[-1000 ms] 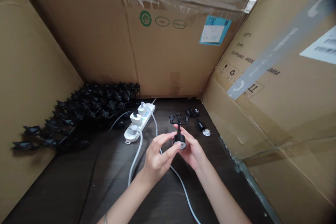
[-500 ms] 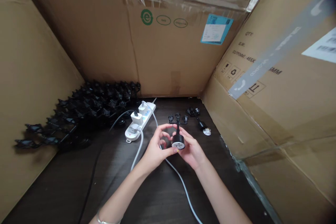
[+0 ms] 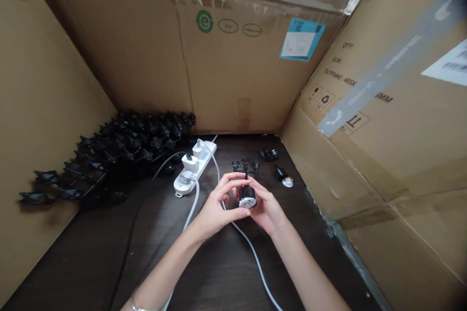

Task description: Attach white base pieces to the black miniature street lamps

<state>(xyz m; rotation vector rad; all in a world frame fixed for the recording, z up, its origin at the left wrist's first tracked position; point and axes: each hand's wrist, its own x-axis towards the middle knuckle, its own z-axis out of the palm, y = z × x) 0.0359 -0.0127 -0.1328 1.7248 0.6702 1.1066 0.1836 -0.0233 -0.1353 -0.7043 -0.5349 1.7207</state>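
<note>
Between both hands is a small black model street lamp [image 3: 248, 194], its three lantern heads pointing away from me. Its round base is tilted toward me and shows a whitish disc on the underside. My left hand [image 3: 222, 201] curls around the base from the left, thumb at its lower edge and fingers over the top. From the right, my right hand [image 3: 268, 206] grips the base; some of its fingers are hidden behind. Past my right hand lies a second model street lamp [image 3: 279, 172], with a round whitish disc [image 3: 288, 182] at its base end.
Many black model street lamps [image 3: 138, 141] are heaped at the left. A white power strip [image 3: 200, 167] with plugs and adapters lies left of my hands. A pale cable [image 3: 251, 252] runs beneath them. Cardboard boxes [image 3: 233, 73] wall the dark tabletop [image 3: 204, 272].
The fingers of my left hand have straightened and moved over the top of the lamp's base. The lamp has shifted very slightly left and stays between both hands.
</note>
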